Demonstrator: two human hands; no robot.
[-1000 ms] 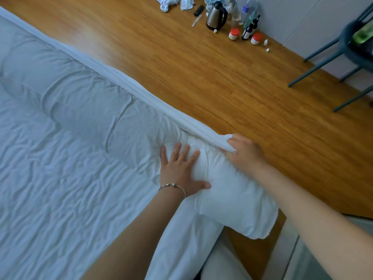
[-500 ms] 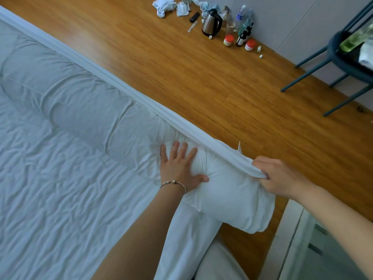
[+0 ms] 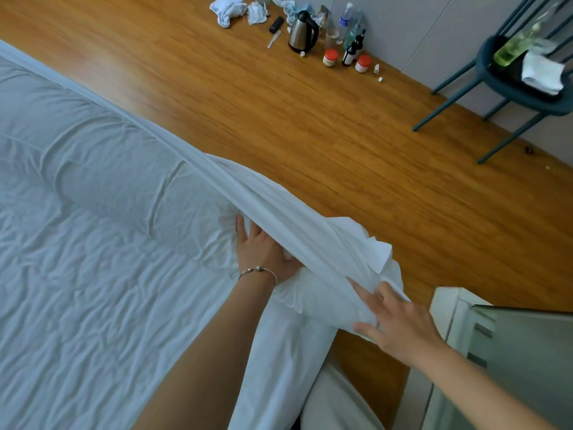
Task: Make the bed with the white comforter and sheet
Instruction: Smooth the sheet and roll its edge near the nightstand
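Comforter corner: my left hand presses it flat, fingers straight; my right hand grasps the sheet edge. Advise pulling taut, evenly.

kettle left of chair

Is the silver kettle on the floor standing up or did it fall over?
Standing up. The kettle sits on its base on the wooden floor by the wall, its black lid and handle on top.
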